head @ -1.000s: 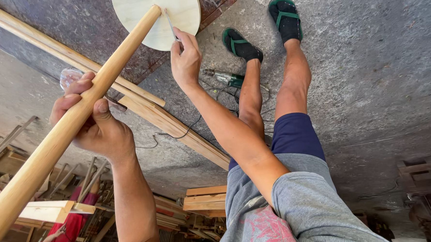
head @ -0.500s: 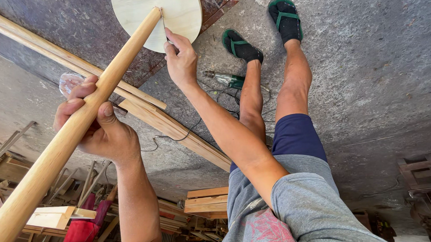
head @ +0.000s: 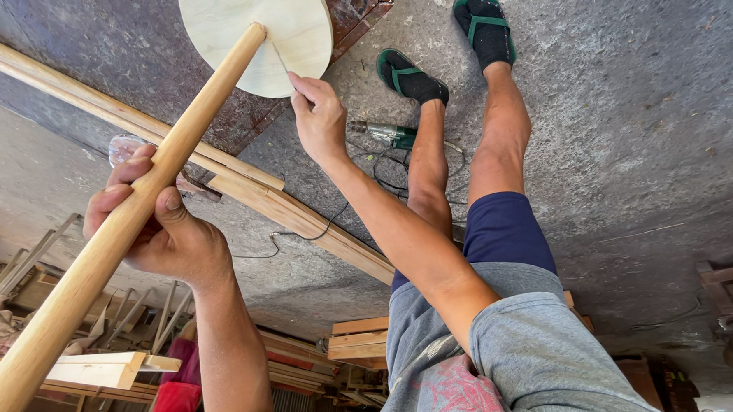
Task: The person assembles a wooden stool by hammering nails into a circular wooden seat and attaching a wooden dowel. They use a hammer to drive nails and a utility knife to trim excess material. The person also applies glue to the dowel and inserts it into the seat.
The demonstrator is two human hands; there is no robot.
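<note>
My left hand [head: 166, 231] is wrapped around a long round wooden pole [head: 206, 106]. The pole's far end rests on a pale round wooden disc [head: 293, 28] lying on the floor. My right hand [head: 320, 121] reaches to the disc's edge and pinches a thin pencil-like stick [head: 281, 60]. The stick's tip touches the disc right beside the pole's end.
Long wooden slats [head: 301, 221] lie across the concrete floor under the pole. A green power drill [head: 392, 135] with its cable lies by my sandalled feet [head: 410, 76]. A rusty metal plate [head: 366, 4] sits under the disc. Stacked lumber [head: 360, 338] lies close to me.
My right hand has drawn back slightly along the disc with the thin stick. My left hand has kept its grip on the pole, which stays on the disc.
</note>
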